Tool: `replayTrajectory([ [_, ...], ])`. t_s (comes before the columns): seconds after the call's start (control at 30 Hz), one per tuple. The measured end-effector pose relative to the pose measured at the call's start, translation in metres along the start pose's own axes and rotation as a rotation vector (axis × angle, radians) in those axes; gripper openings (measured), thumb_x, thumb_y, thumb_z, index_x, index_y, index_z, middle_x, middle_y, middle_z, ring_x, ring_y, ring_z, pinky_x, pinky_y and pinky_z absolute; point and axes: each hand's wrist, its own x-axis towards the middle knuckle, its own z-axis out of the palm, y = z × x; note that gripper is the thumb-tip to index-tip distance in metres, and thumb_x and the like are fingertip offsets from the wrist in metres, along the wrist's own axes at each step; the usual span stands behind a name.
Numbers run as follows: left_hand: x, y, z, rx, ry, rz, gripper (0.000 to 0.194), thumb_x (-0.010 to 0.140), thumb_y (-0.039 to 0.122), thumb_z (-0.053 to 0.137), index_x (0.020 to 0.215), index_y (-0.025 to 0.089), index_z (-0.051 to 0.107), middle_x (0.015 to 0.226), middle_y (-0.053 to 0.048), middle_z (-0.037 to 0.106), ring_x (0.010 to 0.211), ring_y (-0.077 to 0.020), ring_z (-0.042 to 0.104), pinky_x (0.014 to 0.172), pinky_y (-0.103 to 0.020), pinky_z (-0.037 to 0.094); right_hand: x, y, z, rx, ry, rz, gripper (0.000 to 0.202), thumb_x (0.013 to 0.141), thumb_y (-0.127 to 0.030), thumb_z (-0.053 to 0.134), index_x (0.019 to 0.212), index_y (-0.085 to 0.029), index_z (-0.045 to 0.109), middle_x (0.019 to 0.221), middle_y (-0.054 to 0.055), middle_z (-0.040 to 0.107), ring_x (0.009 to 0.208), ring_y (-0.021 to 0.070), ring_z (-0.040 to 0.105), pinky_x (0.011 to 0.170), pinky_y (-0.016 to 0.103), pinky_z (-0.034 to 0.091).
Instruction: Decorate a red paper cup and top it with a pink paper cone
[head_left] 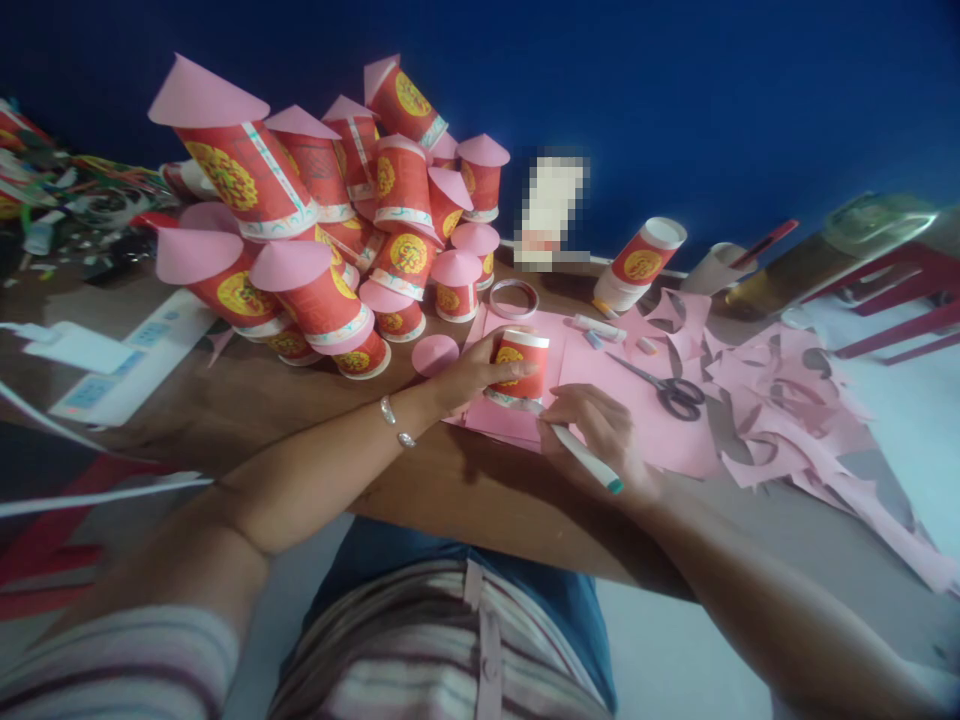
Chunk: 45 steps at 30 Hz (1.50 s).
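Note:
My left hand [491,368] is wrapped round a red paper cup [531,380] with a yellow round emblem and a white band at its lower end. In my right hand [596,430] is a white marker [586,458] with a green end, its tip close to the cup's lower band. Whether the tip touches the cup I cannot tell. Beneath both hands lie sheets of pink paper [637,425]. A pink paper cone [436,354] rests beside my left wrist.
Red cups with pink cone tops [247,180] are piled at the back left. Scissors [679,398] and pink paper scraps [795,400] lie to the right. Stacked cups [646,255], a tape roll [514,298] and a bottle [832,250] stand behind. A power strip [135,360] sits left.

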Motion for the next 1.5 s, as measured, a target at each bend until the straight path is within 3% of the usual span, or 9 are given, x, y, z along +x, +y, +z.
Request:
replayTrajectory([
  [0.9, -0.0013, 0.0017, 0.0023, -0.014, 0.004, 0.004, 0.065, 0.067, 0.037, 0.095, 0.121, 0.019, 0.065, 0.1, -0.003, 0.07, 0.082, -0.0139, 0.065, 0.072, -0.026, 0.052, 0.0025, -0.0028, -0.0019, 0.011, -0.035, -0.064, 0.023, 0.089, -0.003, 0.066, 0.097, -0.023, 0.058, 0.071, -0.002, 0.066, 0.068, 0.0185, 0.071, 0.075, 0.036, 0.067],
  [1.5, -0.0008, 0.0005, 0.0018, -0.034, 0.001, 0.015, 0.061, 0.069, 0.034, 0.094, 0.12, 0.018, 0.065, 0.103, -0.005, 0.072, 0.086, -0.0158, 0.067, 0.077, -0.028, 0.054, 0.002, -0.0017, -0.0009, -0.027, -0.019, -0.035, 0.022, 0.09, -0.005, 0.065, 0.095, -0.025, 0.056, 0.072, -0.002, 0.067, 0.068, 0.0181, 0.071, 0.072, 0.035, 0.065],
])
